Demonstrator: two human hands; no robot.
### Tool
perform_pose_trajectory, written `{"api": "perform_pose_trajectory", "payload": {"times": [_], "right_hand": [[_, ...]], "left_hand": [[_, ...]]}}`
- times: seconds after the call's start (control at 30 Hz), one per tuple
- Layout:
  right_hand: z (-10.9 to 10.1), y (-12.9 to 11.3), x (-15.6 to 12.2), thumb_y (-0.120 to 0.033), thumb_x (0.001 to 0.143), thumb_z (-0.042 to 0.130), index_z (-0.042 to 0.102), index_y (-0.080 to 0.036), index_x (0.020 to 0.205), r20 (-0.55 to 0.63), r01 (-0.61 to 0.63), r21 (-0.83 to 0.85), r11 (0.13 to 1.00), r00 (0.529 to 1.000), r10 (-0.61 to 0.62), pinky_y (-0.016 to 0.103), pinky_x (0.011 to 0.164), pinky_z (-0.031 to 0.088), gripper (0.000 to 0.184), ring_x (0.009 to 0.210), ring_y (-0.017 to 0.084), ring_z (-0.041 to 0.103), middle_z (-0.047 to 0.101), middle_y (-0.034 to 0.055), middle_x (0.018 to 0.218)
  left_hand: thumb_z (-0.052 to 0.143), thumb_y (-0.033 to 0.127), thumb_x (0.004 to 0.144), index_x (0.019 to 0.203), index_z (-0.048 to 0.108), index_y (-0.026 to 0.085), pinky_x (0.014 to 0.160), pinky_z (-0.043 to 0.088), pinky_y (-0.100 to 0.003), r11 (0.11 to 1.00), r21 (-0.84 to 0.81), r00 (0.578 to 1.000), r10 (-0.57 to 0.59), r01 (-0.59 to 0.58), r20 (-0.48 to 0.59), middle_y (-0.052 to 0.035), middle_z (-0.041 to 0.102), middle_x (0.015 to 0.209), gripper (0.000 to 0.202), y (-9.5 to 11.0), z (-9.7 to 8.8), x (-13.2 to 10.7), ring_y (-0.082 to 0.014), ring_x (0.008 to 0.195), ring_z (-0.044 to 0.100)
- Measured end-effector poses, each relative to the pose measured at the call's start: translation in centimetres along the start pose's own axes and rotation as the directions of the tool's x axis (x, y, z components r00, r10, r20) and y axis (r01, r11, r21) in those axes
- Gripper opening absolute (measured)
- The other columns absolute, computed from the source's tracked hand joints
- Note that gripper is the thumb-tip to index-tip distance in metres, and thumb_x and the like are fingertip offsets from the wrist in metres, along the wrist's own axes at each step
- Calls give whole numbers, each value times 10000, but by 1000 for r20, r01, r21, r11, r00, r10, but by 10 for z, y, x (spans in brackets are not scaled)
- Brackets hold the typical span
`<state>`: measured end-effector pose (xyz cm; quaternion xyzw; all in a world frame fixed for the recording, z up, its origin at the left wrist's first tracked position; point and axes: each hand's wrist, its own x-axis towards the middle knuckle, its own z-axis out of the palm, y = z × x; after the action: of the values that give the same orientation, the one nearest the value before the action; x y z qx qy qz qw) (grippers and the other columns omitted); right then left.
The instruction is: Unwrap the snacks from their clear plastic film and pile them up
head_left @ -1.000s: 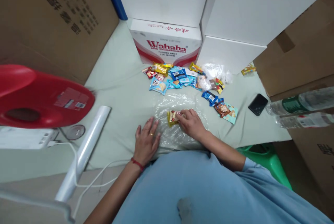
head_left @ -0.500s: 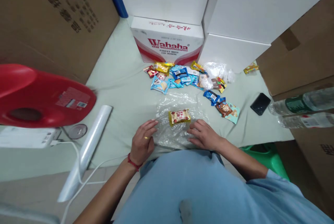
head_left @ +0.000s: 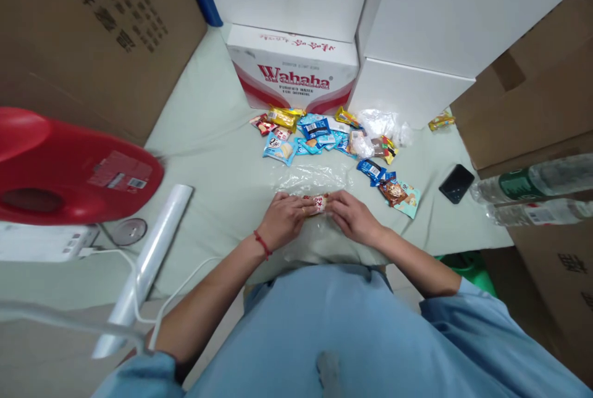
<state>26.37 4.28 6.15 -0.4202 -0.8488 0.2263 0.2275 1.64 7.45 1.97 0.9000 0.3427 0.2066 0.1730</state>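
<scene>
A small wrapped snack packet [head_left: 319,201] with red characters lies on a sheet of clear plastic wrap [head_left: 315,177], close to my body. My left hand [head_left: 282,220] is at the packet's left end, its fingers pressed together across the near side. At the right end, my right hand [head_left: 353,217] grips the packet with bent fingers. Both hands hide parts of the packet and the film near it. Whether the film is folded over the packet cannot be made out clearly.
Several snack packets [head_left: 317,128] lie before the Wahaba-style printed water carton [head_left: 296,70]. A phone [head_left: 456,183] and plastic bottles [head_left: 537,180] are right. A roll of plastic film [head_left: 152,249], white cable [head_left: 136,277] and red plastic container [head_left: 83,169] are left.
Both hands have moved inward from the film's sides onto the snack packet. The near part of the film now lies under or behind my hands.
</scene>
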Motion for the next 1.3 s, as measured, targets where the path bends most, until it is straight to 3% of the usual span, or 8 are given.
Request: {"api": "perform_pose_trajectory", "payload": {"times": [0.23,0.4,0.53,0.73,0.83,0.93,1.07,1.3], "right_hand": [[17,24,51,-218,1040,494,664,-206,1048,121,-283,-200,938,943,310,288,766,449,171,908,201,607,629,77,1050],[21,33,58,-227,1043,499,685,-204,1015,150,-301,-243,922,928,342,279,752,415,190,901,204,624,671,77,998],[19,39,58,-224,1011,540,726,-186,1077,147,-318,-110,942,932,332,272,787,422,202,916,199,642,725,83,1021],[26,44,57,-280,1011,551,768,-150,956,325,-383,241,892,898,298,222,702,390,258,721,132,578,697,9,782],[33,40,53,-262,988,576,767,-153,908,303,-421,238,875,888,345,218,666,363,234,679,122,547,669,-7,725],[39,33,49,-230,973,582,772,-168,925,234,-420,191,887,897,374,224,689,369,206,719,132,587,717,10,787],[41,25,43,-230,980,558,760,-182,892,204,-389,173,905,913,353,231,689,375,225,723,138,594,723,20,797],[20,49,36,-335,975,592,765,-155,921,328,-437,257,862,878,348,229,635,361,255,647,128,527,647,-11,692]], "left_hand": [[488,140,885,1260,764,310,982,490,-419,975,-195,988,-79,104,133,-42,758,1338,496,-19,-14,3,-230,1187,705],[381,432,1030,1432,636,177,1085,511,-429,760,-605,941,-335,238,-49,-141,709,1403,540,-29,-27,-34,-274,1227,695],[629,571,914,1143,749,222,1122,470,-468,797,-513,884,-445,317,-145,-116,770,1239,434,-19,-16,-50,-289,1222,668],[626,440,885,884,676,190,794,528,-337,472,-605,424,-875,641,-233,-22,685,803,255,-47,-8,-26,-190,782,626],[630,368,896,936,650,197,923,507,-396,567,-483,284,-793,667,-539,-59,670,941,177,-38,-23,-25,-228,951,619],[575,305,983,1029,668,216,1020,441,-449,805,-173,489,-499,567,-716,-76,695,1009,136,5,-32,-31,-257,1064,622],[559,245,1002,1271,694,255,956,393,-435,946,62,874,-267,317,-406,-70,782,1140,302,50,-14,-27,-249,1094,676],[495,217,1043,1253,736,258,911,364,-458,943,142,945,-273,299,-180,-73,788,1251,322,34,27,-14,-262,1135,673]]}}
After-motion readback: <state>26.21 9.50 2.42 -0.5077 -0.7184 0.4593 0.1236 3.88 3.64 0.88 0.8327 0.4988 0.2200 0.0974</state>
